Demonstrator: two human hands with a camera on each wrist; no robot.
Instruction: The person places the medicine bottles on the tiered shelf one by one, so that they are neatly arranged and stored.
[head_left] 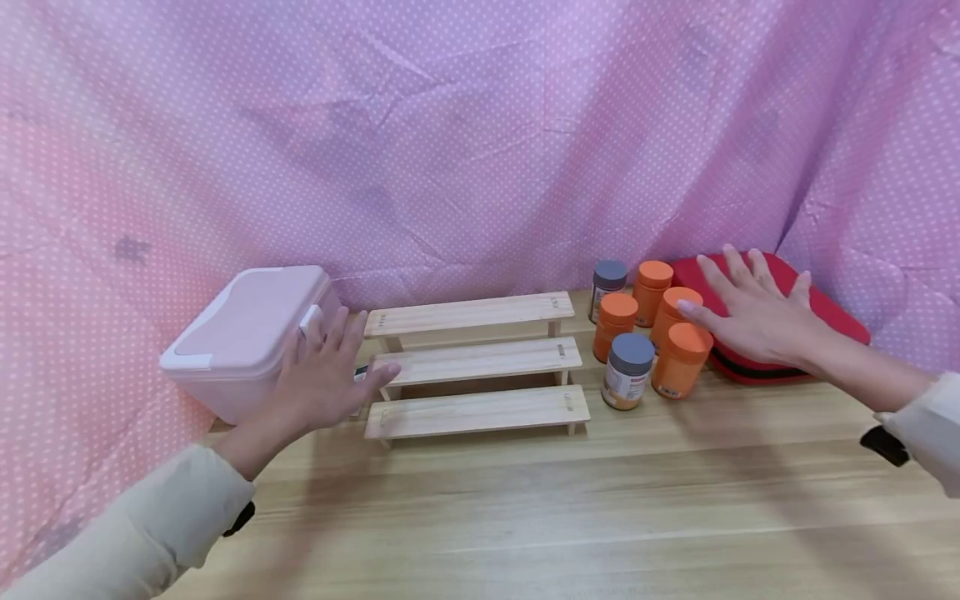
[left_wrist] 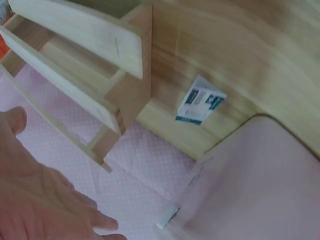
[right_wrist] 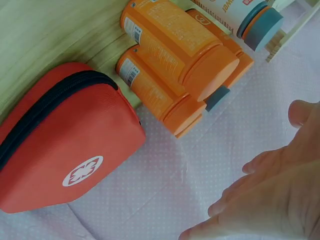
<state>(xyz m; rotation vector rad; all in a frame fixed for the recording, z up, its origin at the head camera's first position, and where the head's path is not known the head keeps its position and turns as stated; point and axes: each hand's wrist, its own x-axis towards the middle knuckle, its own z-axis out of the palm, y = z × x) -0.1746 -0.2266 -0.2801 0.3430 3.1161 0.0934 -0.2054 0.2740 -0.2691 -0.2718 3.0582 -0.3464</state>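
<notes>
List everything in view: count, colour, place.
Box: 1, pale pink, table's left
Packet: 1, white and teal, beside box
Boards: 3, pale wood, centre
Bottles: 4, orange, right of boards
Jars: 2, grey-capped, beside bottles
Case: 1, red, right of bottles
Table: 1, pale wood, beneath
Cloth: count unclear, pink and purple, behind table
Sleeves: 2, cream, forearms
Black pieces: 2, black, under sleeves
Left hand: 1, bare, near box
Right hand: 1, bare, near case

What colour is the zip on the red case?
The zip is black, clearest in the right wrist view.
</notes>
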